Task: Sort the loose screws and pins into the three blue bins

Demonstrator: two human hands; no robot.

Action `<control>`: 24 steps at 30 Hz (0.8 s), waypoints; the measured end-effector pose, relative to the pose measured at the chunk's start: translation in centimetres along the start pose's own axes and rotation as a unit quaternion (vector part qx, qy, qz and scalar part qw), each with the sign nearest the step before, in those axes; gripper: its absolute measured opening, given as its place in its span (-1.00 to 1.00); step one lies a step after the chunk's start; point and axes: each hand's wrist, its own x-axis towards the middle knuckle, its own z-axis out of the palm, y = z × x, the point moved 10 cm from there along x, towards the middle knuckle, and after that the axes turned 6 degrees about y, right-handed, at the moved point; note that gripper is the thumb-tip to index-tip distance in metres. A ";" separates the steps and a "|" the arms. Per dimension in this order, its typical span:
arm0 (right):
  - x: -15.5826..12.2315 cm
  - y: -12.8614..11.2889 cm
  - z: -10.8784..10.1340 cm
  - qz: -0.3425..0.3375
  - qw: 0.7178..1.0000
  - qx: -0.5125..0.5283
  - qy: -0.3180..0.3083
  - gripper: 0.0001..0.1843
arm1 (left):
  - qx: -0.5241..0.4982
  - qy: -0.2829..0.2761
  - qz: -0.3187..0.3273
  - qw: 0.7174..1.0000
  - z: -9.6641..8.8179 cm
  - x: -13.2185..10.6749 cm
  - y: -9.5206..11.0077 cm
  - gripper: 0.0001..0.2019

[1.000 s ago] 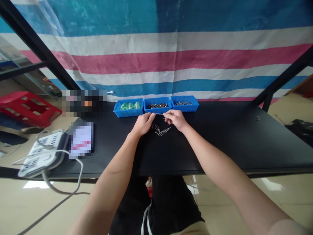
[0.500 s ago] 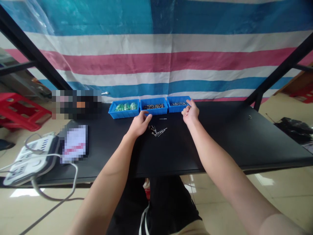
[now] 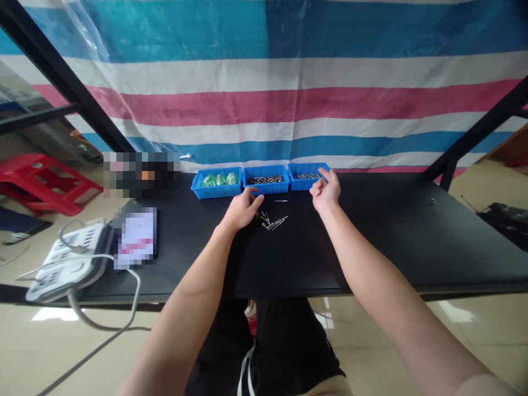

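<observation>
Three blue bins stand in a row at the back of the black table [image 3: 371, 247]: the left bin [image 3: 216, 184] holds green pieces, the middle bin [image 3: 266, 181] dark metal parts, the right bin [image 3: 306, 179] small grey parts. My left hand [image 3: 242, 209] rests on the table in front of the middle bin, fingers curled. My right hand [image 3: 325, 190] is at the right bin's front corner, its fingers pinched together and its forefinger over the rim. Between the hands lie a small pile of metal pins [image 3: 274, 222] and a single pin [image 3: 281, 201].
A white power strip [image 3: 66, 264] with a cable hangs over the table's left front corner, beside a blurred card [image 3: 136, 236]. A blurred dark object [image 3: 142, 175] sits at the back left. Black frame posts [image 3: 474, 135] flank the table. A red stool [image 3: 45, 181] stands on the floor at left.
My right hand left the centre, where both hands held a thin pin, and went to the right bin. The pin now lies on the table. My left hand stayed in place.
</observation>
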 end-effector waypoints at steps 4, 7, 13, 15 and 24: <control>-0.8 0.3 0.8 -0.035 0.997 -0.064 -0.016 -0.49 | 0.020 -0.012 0.024 0.999 0.3 0.0 0.3 -0.66; -2.7 0.3 2.7 -0.113 0.977 -0.156 -0.086 -0.40 | 0.031 -0.025 0.039 0.998 0.6 0.0 0.5 -0.70; -11.4 3.0 9.0 -0.338 0.740 -0.441 -0.379 -0.71 | 0.038 -0.029 0.061 0.997 0.7 -0.1 1.0 -0.74; -13.0 4.2 9.5 -0.359 0.676 -0.484 -0.424 -0.78 | 0.035 -0.030 0.067 0.997 0.7 -0.1 1.1 -0.75; -12.6 4.5 9.4 -0.372 0.649 -0.524 -0.406 -0.81 | 0.042 -0.040 0.079 0.995 1.1 -0.1 1.0 -0.76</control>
